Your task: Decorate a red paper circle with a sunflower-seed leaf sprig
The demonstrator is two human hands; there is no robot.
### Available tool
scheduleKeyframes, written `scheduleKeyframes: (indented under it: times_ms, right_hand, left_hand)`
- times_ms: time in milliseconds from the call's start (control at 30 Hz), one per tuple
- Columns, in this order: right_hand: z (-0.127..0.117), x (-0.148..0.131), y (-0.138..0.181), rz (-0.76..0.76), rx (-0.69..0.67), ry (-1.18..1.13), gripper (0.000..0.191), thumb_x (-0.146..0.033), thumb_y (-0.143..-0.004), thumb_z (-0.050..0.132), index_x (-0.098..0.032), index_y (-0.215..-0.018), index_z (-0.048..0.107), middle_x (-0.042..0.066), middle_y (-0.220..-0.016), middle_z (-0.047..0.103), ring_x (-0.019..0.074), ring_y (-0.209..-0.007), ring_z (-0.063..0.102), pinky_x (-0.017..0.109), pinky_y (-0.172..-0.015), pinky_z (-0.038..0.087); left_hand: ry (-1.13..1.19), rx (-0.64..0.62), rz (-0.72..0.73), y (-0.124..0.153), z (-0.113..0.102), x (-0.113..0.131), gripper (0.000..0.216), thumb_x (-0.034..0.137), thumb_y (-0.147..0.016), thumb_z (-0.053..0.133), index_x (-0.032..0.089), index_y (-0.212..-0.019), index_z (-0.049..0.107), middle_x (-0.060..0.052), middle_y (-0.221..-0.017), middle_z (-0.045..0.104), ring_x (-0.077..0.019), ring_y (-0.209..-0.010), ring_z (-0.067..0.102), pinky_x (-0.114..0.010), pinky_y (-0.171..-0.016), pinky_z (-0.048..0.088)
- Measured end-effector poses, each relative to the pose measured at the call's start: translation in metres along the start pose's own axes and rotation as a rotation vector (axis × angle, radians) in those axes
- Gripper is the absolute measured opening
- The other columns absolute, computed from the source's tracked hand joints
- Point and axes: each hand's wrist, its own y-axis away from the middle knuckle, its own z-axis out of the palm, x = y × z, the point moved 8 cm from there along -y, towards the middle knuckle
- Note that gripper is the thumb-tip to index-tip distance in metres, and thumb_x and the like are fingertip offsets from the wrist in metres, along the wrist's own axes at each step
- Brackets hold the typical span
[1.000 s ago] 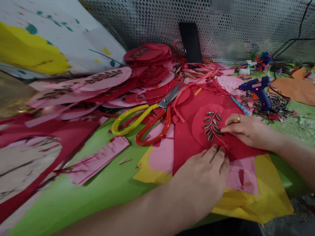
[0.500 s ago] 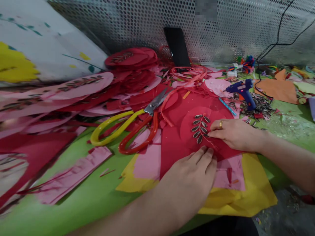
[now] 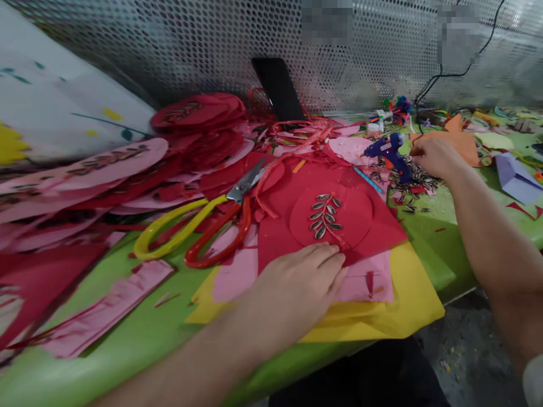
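My left hand (image 3: 307, 277) lies flat on the lower edge of the red paper (image 3: 275, 243), its fingers stretched out. Above its fingertips is a red paper circle (image 3: 356, 217) bearing a sprig of striped sunflower seeds (image 3: 326, 217) along a thin red stem. My right hand (image 3: 436, 157) is over the pile of loose sunflower seeds (image 3: 418, 183), close behind a blue glue gun (image 3: 392, 155). Its fingers point down and left; their tips are partly hidden, so I cannot see whether they pinch anything. The glue gun rests on the seeds, its nozzle pointing left.
Scissors (image 3: 240, 192) with one yellow and one red handle lie to the left. Stacked red and pink paper circles (image 3: 199, 113) stand behind them. A black phone (image 3: 278, 90) leans on the perforated metal wall. Pink and yellow sheets (image 3: 407, 288) lie under the red paper near the table's edge.
My right hand has left the seed sprig and moved right and away from me to the seed pile. My left hand stays on the red paper. The view has shifted somewhat right.
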Motion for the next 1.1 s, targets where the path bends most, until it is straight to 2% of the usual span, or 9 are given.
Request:
scheduleKeyframes:
  times_ms: [133, 300, 467, 667, 833, 967, 1100]
  right_hand:
    - [0.018, 0.001, -0.001, -0.005, -0.104, 0.043, 0.034, -0.022, -0.079, 0.052, -0.011, -0.109, 0.063, 0.019, -0.107, 0.064, 0.0257, -0.097, 0.056, 0.034, -0.077, 0.04]
    - [0.029, 0.003, -0.005, -0.026, -0.153, 0.054, 0.034, -0.015, -0.076, 0.053, -0.012, -0.106, 0.066, 0.02, -0.105, 0.064, 0.026, -0.096, 0.057, 0.034, -0.076, 0.038]
    - [0.031, 0.003, -0.007, -0.023, -0.133, 0.054, 0.033, -0.013, -0.077, 0.049, -0.011, -0.106, 0.066, 0.021, -0.107, 0.064, 0.0267, -0.098, 0.058, 0.033, -0.077, 0.04]
    - [0.025, 0.011, -0.011, 0.039, -0.051, 0.018, 0.024, -0.016, -0.075, 0.054, -0.014, -0.095, 0.068, 0.014, -0.097, 0.067, 0.0246, -0.095, 0.061, 0.03, -0.076, 0.044]
    - [0.018, 0.023, -0.014, 0.102, 0.022, -0.081, 0.023, -0.017, -0.076, 0.054, -0.015, -0.095, 0.067, 0.01, -0.095, 0.068, 0.0227, -0.094, 0.062, 0.03, -0.079, 0.045]
    - [0.02, 0.035, -0.016, 0.18, 0.059, -0.259, 0.023, -0.018, -0.076, 0.054, -0.014, -0.096, 0.064, 0.008, -0.079, 0.067, 0.0192, -0.076, 0.064, 0.028, -0.067, 0.047]
    - [0.024, 0.042, -0.019, 0.225, 0.071, -0.458, 0.023, -0.016, -0.079, 0.05, -0.013, -0.098, 0.061, 0.001, -0.056, 0.058, 0.0141, -0.055, 0.06, 0.024, -0.057, 0.046]
  left_hand:
    - [0.025, 0.001, -0.028, -0.001, 0.0, -0.002, 0.037, 0.014, -0.09, 0.031, 0.014, -0.085, 0.068, -0.006, -0.087, 0.071, -0.0169, -0.081, 0.065, -0.028, -0.075, 0.052]
    - [0.038, 0.038, -0.002, -0.002, -0.003, 0.001, 0.037, 0.014, -0.09, 0.032, 0.013, -0.084, 0.069, -0.007, -0.086, 0.071, -0.0179, -0.079, 0.065, -0.03, -0.074, 0.052]
    - [0.034, 0.026, -0.005, -0.001, -0.002, 0.002, 0.033, 0.012, -0.088, 0.035, 0.013, -0.088, 0.069, -0.007, -0.089, 0.071, -0.0175, -0.083, 0.065, -0.029, -0.076, 0.052]
    - [0.029, -0.063, -0.02, 0.002, 0.006, 0.001, 0.033, 0.011, -0.088, 0.035, 0.014, -0.092, 0.068, -0.007, -0.095, 0.071, -0.0171, -0.089, 0.064, -0.029, -0.08, 0.051]
    - [0.024, -0.019, 0.025, 0.002, 0.003, 0.002, 0.032, 0.01, -0.086, 0.037, 0.012, -0.09, 0.069, -0.008, -0.092, 0.071, -0.0175, -0.087, 0.065, -0.029, -0.08, 0.052]
    - [0.023, 0.018, 0.02, 0.002, 0.001, 0.001, 0.033, 0.009, -0.087, 0.036, 0.012, -0.089, 0.069, -0.007, -0.09, 0.072, -0.0171, -0.084, 0.066, -0.029, -0.079, 0.053]
    - [0.026, 0.025, 0.058, 0.005, 0.001, 0.003, 0.035, 0.008, -0.087, 0.034, 0.011, -0.09, 0.069, -0.008, -0.091, 0.072, -0.0183, -0.086, 0.066, -0.031, -0.081, 0.053]
